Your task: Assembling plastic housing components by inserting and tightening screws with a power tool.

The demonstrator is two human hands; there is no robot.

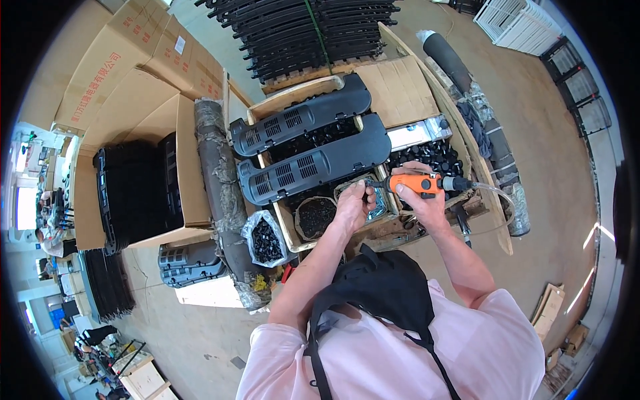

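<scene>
Orange driver (417, 183) fills right hand (428, 205) — carton (90, 73) bears red lettering (97, 88).

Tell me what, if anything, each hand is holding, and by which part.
The right hand holds an orange tool by its body. The left hand is at the tool's front end; whether it grips anything there cannot be told.

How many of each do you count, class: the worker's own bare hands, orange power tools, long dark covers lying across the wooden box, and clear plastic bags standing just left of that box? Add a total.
Bare hands, left hand and right hand: 2
Orange power tool: 1
Long dark covers: 2
Clear plastic bag: 1
Total: 6
</scene>
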